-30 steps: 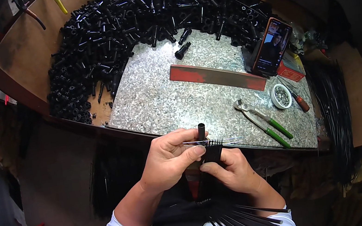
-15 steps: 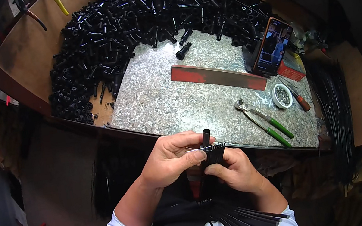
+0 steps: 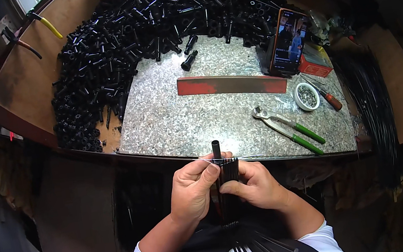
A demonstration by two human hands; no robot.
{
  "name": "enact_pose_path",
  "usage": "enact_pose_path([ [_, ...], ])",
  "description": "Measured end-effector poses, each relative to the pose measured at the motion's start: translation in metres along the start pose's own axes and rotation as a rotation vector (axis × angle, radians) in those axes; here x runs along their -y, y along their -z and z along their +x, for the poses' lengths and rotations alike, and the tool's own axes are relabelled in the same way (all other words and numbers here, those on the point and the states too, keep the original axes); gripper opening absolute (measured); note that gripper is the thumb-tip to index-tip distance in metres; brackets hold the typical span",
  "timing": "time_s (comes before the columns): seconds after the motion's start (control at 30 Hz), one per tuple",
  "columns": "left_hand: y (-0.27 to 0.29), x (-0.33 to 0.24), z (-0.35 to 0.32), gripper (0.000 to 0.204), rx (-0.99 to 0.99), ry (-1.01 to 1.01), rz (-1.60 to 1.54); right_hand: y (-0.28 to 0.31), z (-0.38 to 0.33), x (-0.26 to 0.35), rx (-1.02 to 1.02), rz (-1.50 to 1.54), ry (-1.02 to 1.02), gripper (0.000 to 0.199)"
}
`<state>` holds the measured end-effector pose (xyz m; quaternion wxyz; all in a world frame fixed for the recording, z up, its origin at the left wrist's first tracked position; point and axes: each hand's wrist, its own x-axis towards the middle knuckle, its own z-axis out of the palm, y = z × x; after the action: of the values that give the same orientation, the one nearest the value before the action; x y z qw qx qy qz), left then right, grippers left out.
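Note:
My left hand (image 3: 192,185) is closed, thumb and fingers pinching a black plastic umbrella runner (image 3: 216,150) whose tube end points up and away. A thin silvery wire (image 3: 248,157) runs crosswise past the runner and the row of rib ends, sticking out on both sides. My right hand (image 3: 258,186) is closed around the bundle of black umbrella ribs (image 3: 228,173), its thumb lying across their front. The ribs hang down toward my lap, and their lower ends fan out over my dark apron. Some of my fingers are hidden behind the bundle.
Behind the stone-patterned board (image 3: 158,117) rises a heap of black plastic parts (image 3: 154,18). On the board lie a red-and-dark bar (image 3: 232,85), green-handled pincers (image 3: 290,128), a white bowl of small metal bits (image 3: 306,96), a screwdriver (image 3: 332,100) and a propped phone (image 3: 289,42).
Both hands and the bundle have drawn slightly left in the picture, and the runner stands more upright. The view has shifted a little. Both hands keep their grip.

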<state>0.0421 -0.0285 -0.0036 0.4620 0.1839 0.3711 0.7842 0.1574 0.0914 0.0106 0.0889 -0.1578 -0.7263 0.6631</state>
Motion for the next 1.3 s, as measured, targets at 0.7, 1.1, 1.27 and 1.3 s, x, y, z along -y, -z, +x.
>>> enact_pose_path([
  [0.7,-0.014,0.013,0.000,0.036,0.031,-0.141,-0.060,0.007,0.001,0.001,0.105,0.135,-0.026,0.017],
  [1.1,-0.020,0.007,0.001,0.041,0.102,-0.095,-0.070,0.014,0.003,-0.007,0.196,0.247,-0.076,0.020],
  [1.27,-0.021,0.009,-0.001,0.040,0.055,-0.130,-0.022,0.013,0.004,-0.011,0.212,0.310,-0.075,0.021],
  [1.3,-0.021,0.011,-0.001,0.040,0.056,-0.148,0.011,0.014,0.004,-0.012,0.217,0.320,-0.068,0.021],
])
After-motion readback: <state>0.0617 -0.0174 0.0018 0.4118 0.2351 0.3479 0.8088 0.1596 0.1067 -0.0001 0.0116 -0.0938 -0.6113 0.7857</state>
